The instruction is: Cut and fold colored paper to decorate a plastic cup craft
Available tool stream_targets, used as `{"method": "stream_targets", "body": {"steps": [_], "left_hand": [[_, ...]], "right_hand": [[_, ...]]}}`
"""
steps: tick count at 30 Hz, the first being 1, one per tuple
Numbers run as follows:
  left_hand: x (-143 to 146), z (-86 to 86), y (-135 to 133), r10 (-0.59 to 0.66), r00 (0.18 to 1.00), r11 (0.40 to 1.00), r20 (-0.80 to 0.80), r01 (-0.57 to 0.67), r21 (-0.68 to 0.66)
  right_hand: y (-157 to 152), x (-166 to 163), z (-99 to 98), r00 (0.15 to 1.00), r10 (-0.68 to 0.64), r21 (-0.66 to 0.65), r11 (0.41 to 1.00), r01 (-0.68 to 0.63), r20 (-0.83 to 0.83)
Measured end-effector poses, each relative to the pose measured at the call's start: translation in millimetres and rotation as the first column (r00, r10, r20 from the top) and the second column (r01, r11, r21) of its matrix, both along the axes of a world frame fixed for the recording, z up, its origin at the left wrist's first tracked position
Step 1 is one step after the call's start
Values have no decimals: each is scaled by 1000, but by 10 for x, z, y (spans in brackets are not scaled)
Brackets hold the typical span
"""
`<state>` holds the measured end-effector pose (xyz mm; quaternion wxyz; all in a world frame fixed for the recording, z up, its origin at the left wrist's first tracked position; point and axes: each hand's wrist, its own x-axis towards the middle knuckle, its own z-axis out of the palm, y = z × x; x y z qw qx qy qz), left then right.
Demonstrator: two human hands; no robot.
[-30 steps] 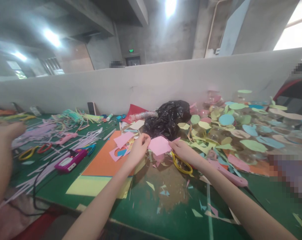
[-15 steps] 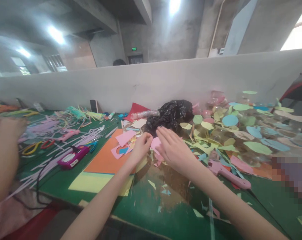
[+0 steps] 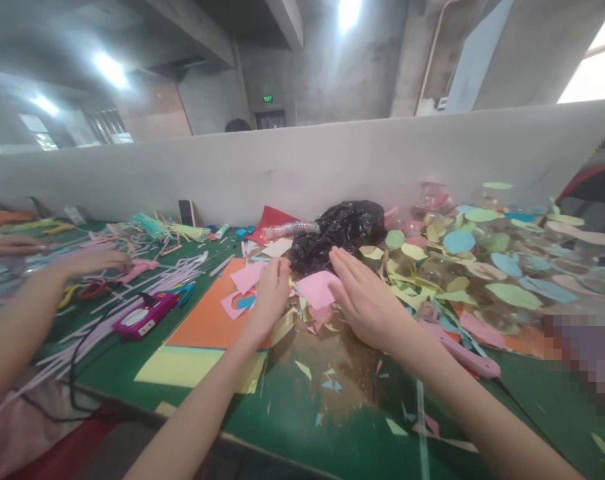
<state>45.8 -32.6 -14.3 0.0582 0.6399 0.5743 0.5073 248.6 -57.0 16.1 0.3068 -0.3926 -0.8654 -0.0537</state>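
Note:
A pink paper piece [image 3: 314,289] lies between my hands, on top of a small pinkish object whose kind I cannot make out. My left hand [image 3: 273,288] is just left of it, apart from the paper, edge-on with fingers stretched upward. On the other side my right hand [image 3: 369,300] is open, fingers extended, its thumb at the paper's right edge. Behind both hands sits a crumpled black plastic bag [image 3: 352,227]. Pink paper offcuts [image 3: 246,277] lie beside my left hand on an orange sheet [image 3: 207,313].
A pink glue gun [image 3: 465,353] lies near my right forearm. Many clear plastic pieces with coloured paper discs [image 3: 459,241] crowd the right. At left are a purple device [image 3: 146,315], paper strips [image 3: 179,273] and another person's hands [image 3: 95,260]. A low wall [image 3: 182,170] stands behind.
My left hand has moved left, away from the pink paper, and my right hand slightly right, exposing more of the paper. The other person's arm has reached further right.

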Motion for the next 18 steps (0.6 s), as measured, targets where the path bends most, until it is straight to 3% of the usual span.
{"method": "stream_targets", "body": {"steps": [2,5,10,14,18], "left_hand": [[-1,21,-8,-3,998,997,-67,8,74],[32,50,-35,-121,967,977,-223,156,147],[192,61,-134,-307,748,923,-589,385,7],[284,32,-195,-362,609,919,-706,359,-162],[287,61,-224,-351,585,923,-731,347,-165]], "right_hand": [[24,93,74,994,-30,-3,1000,30,-109],[74,240,133,966,-84,-49,996,74,-245],[130,388,111,926,-155,-80,987,136,-343],[141,393,73,927,-145,-101,988,117,-346],[150,381,69,927,-133,-108,989,101,-351]]}}
